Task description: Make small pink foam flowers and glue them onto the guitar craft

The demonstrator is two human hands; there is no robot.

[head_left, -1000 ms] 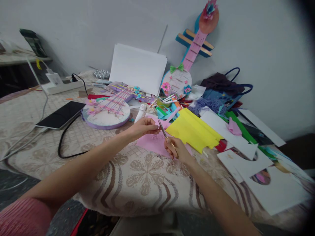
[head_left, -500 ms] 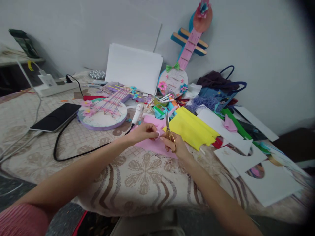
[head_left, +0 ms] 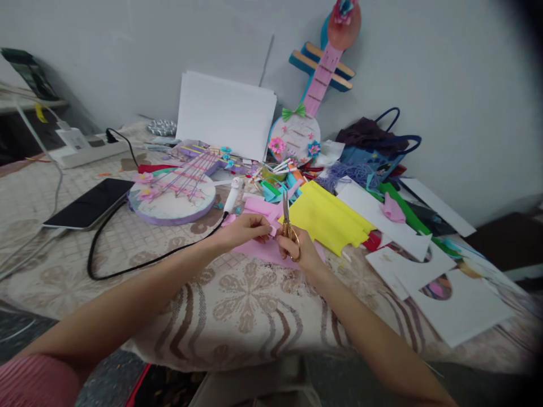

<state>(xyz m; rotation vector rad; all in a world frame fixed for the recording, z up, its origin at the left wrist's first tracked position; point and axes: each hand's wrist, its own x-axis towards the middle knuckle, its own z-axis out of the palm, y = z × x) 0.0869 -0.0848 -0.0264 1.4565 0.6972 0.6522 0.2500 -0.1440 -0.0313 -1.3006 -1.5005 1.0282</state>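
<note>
My left hand (head_left: 251, 229) pinches a small piece of pink paper (head_left: 274, 230) between thumb and fingertips. Close beside it, my right hand (head_left: 299, 249) is wrapped round gold-handled scissors (head_left: 286, 217), whose blades point up and away from me. The right fingertips come very near the small pink piece; whether they touch it I cannot tell. Under both hands lies a larger sheet of pink paper (head_left: 263, 252). Just behind the left hand is a white glue gun (head_left: 233, 196) with a black cord. Yellow paper (head_left: 326, 217) lies right of the scissors.
A round purple-edged paper instrument (head_left: 169, 200) and a tablet (head_left: 91, 202) lie to the left. Against the wall lean white sheets (head_left: 224, 113) and a pink and blue decorated instrument (head_left: 316, 96). Cut white boards (head_left: 462, 305) and a blue bag (head_left: 369, 161) are on the right.
The view has shifted slightly. The small pink piece shows flatter at my left fingertips, and my right fingers are a little apart from where they were. Both hands keep their hold.
</note>
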